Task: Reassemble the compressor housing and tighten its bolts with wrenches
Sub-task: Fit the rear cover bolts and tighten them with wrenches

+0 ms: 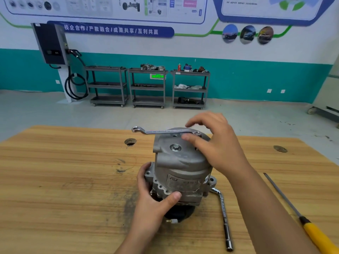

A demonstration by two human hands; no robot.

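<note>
two hands, bolt-tightening step
left hand (pixel 152 197) clamps the compressor housing (pixel 179 162) between thumb and fingers; right hand (pixel 218 143), fingers spread apart, hovers over the ring wrench (pixel 161 132) beneath them. next likely: grip its handle, swing.

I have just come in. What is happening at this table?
A person is working on a compressor standing upright on the wooden table. The left hand holds its lower body. A ring wrench lies across the top, the right hand at its ring end; whether it grips is unclear. An L-shaped socket wrench lies beside it.
</note>
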